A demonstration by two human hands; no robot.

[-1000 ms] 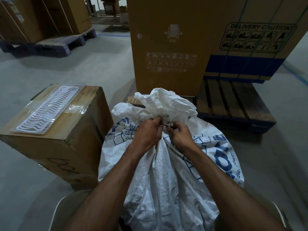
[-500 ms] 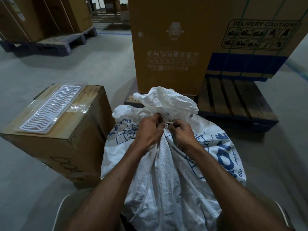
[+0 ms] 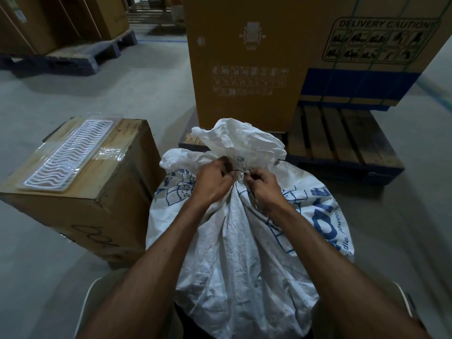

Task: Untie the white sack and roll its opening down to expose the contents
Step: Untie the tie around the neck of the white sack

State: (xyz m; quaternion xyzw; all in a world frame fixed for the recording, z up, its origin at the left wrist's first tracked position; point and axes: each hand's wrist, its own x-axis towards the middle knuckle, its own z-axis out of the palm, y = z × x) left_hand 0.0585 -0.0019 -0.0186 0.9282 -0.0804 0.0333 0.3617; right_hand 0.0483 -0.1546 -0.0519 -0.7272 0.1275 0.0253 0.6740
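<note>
Both hands, left hand (image 3: 212, 182) and right hand (image 3: 263, 187), pinch the tie (image 3: 241, 171) on the white sack (image 3: 244, 253).

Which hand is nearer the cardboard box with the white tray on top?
Left. The left hand works the sack's tied neck on the side facing the cardboard box; the right hand is on the far side.

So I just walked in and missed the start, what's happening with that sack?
A person is working at the tie around the gathered neck of a white sack. The left hand and right hand both pinch at the thin dark tie with curled fingers. The neck is bunched shut, so nothing inside shows yet. A cardboard box stands beside the sack.
</note>
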